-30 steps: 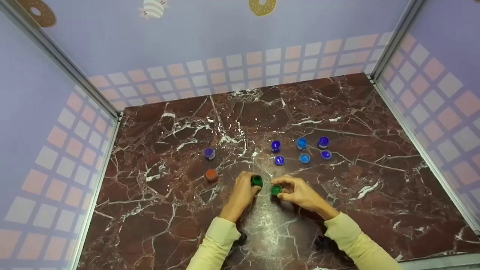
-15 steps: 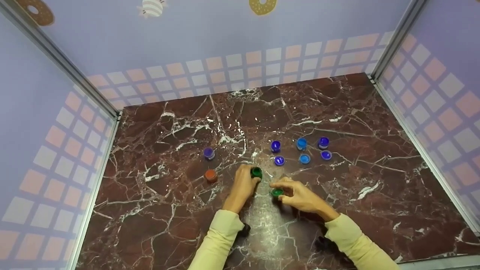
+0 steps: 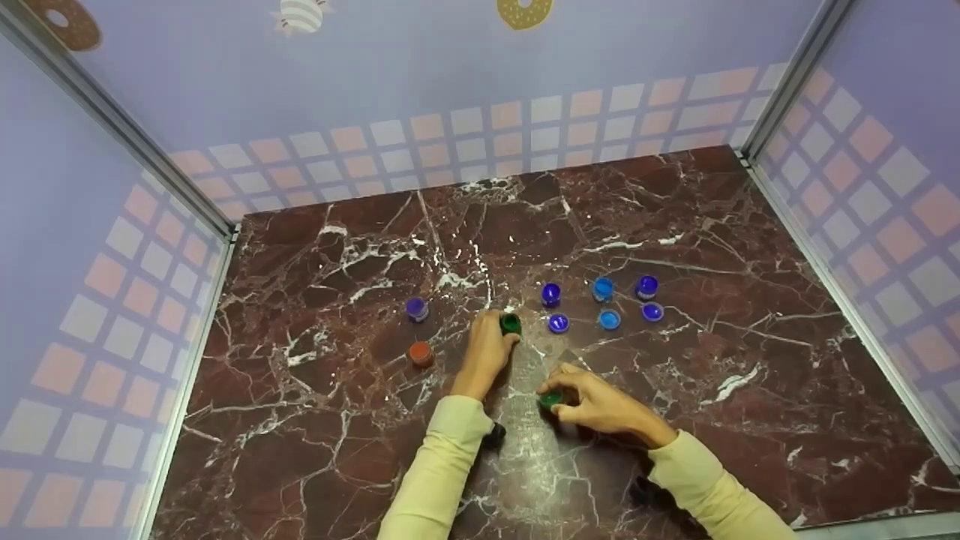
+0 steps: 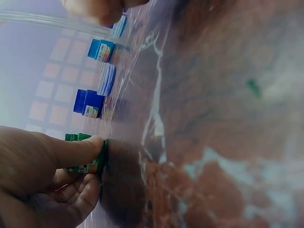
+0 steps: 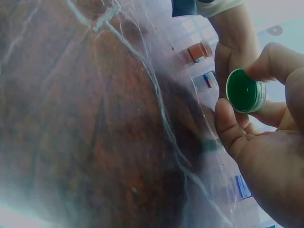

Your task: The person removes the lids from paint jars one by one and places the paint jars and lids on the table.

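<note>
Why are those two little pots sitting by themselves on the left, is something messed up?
Nothing looks spilled or broken. The purple pot and the orange pot just stand apart from the tidy blue group. The left hand holds a green pot; the right hand holds its green lid.

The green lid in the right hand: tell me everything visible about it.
The green lid is a small round screw cap, apparently plastic, with a pale ribbed side wall and a smooth, empty green hollow facing the right wrist camera. The right hand pinches it by the rim between fingertips and thumb. It is separate from the green jar, which the left hand grips farther out on the marble table. Whether the lid is held clear of the table cannot be told.
</note>
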The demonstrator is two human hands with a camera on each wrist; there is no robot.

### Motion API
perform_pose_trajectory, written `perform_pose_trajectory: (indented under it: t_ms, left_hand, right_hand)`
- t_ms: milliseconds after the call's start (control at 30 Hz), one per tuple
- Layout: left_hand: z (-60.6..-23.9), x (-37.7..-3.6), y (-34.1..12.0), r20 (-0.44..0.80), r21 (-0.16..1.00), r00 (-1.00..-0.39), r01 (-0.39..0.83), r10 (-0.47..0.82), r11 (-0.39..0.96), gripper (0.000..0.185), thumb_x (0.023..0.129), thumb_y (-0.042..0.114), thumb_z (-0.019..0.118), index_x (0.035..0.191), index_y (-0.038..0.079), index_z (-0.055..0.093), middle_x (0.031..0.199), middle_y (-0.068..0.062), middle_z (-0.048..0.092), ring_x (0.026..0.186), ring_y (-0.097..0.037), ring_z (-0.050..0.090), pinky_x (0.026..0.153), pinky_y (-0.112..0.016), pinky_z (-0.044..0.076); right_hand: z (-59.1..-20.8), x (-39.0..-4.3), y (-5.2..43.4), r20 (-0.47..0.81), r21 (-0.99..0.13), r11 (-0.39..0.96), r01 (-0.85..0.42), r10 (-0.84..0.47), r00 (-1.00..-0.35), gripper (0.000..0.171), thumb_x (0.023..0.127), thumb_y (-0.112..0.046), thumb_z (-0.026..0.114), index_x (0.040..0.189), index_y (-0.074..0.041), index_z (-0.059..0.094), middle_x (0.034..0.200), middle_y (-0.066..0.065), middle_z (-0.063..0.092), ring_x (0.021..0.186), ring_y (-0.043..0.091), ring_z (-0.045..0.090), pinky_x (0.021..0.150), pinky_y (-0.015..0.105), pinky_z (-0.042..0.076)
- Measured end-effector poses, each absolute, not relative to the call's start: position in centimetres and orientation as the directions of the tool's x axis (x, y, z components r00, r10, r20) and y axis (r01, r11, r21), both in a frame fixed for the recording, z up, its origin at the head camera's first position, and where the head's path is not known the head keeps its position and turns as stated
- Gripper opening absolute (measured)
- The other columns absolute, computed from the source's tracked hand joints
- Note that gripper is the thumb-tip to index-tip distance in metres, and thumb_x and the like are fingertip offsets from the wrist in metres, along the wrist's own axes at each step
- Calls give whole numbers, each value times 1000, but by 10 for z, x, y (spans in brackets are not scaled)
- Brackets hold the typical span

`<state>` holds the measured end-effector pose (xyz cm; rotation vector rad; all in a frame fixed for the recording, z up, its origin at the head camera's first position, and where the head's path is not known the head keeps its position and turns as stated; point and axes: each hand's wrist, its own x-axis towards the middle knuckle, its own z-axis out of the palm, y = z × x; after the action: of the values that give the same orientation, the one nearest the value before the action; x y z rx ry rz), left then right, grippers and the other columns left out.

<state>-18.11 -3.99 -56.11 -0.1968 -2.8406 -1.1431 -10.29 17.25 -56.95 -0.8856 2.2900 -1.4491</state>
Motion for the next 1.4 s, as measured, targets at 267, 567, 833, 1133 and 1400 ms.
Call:
perform_pose_trajectory:
  t_ms: [267, 567, 833, 1133, 1400]
  left_hand:
    - [-560, -193, -41, 89, 692, -994, 107, 63, 714, 31, 87, 4, 79, 113, -9, 68, 113, -21, 64, 113, -39, 61, 102, -47, 48]
    - [-562, -204, -43, 111, 696, -992, 119, 58, 708, 29, 88, 4, 79, 111, -8, 68, 109, -20, 64, 111, -37, 60, 101, -45, 48]
    - [-565, -212, -45, 136, 686, -989, 133, 54, 715, 31, 85, 4, 81, 112, -7, 70, 110, -20, 65, 111, -38, 62, 102, -45, 48]
    - [-562, -219, -43, 81, 698, -996, 89, 46, 710, 32, 86, 4, 81, 116, -6, 71, 114, -20, 66, 115, -38, 61, 104, -45, 47]
    - [-563, -224, -41, 65, 698, -996, 90, 61, 710, 31, 86, 4, 81, 114, -6, 71, 114, -20, 66, 114, -38, 61, 104, -45, 46]
  right_hand:
    - [-571, -104, 170, 96, -888, 298, -351, -626, -774, 30, 86, -2, 75, 116, -2, 72, 109, 9, 63, 99, 24, 56, 89, 34, 48]
    - [-570, -110, 168, 108, -862, 340, -375, -599, -793, 33, 83, -3, 81, 114, -1, 71, 104, 7, 63, 93, 21, 58, 82, 32, 52]
    - [-568, -114, 164, 113, -856, 375, -357, -537, -836, 35, 84, -7, 82, 116, 0, 71, 106, 8, 64, 91, 22, 60, 81, 34, 53]
    - [-561, -124, 149, 114, -832, 449, -325, -435, -893, 37, 81, 2, 79, 117, 4, 70, 108, 11, 64, 90, 24, 63, 81, 37, 55]
    - [-557, -140, 131, 203, -798, 503, -332, -293, -934, 31, 78, 4, 83, 108, 5, 72, 98, 13, 64, 86, 27, 62, 77, 40, 56]
